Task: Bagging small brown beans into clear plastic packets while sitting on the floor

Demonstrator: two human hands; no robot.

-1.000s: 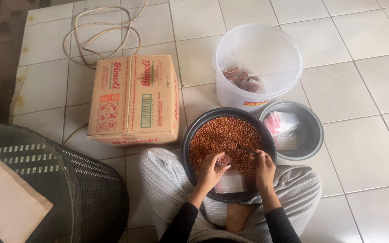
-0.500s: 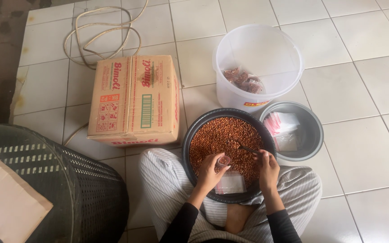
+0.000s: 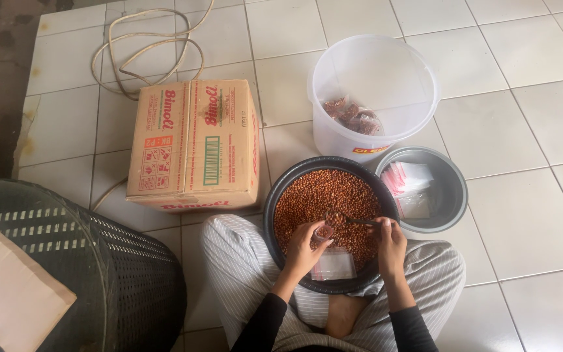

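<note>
A black round basin (image 3: 275,202) full of reddish-brown peanuts (image 3: 324,195) rests on my lap. My left hand (image 3: 307,242) holds a small clear plastic bag (image 3: 324,233) upright over the peanuts. My right hand (image 3: 391,240) grips a spoon (image 3: 350,220) loaded with peanuts, its bowl right at the bag's mouth. A flat clear bag (image 3: 333,264) lies in the basin near my hands.
A white translucent bucket (image 3: 373,72) behind the basin holds a few filled packets (image 3: 352,117). A grey bowl (image 3: 454,195) with empty bags sits to the right. A cardboard box (image 3: 193,143), a coiled cord (image 3: 144,52) and a dark mesh basket (image 3: 86,274) lie to the left.
My right hand has brought the spoon of peanuts leftward to the mouth of the small bag in my left hand. Everything else stays put.
</note>
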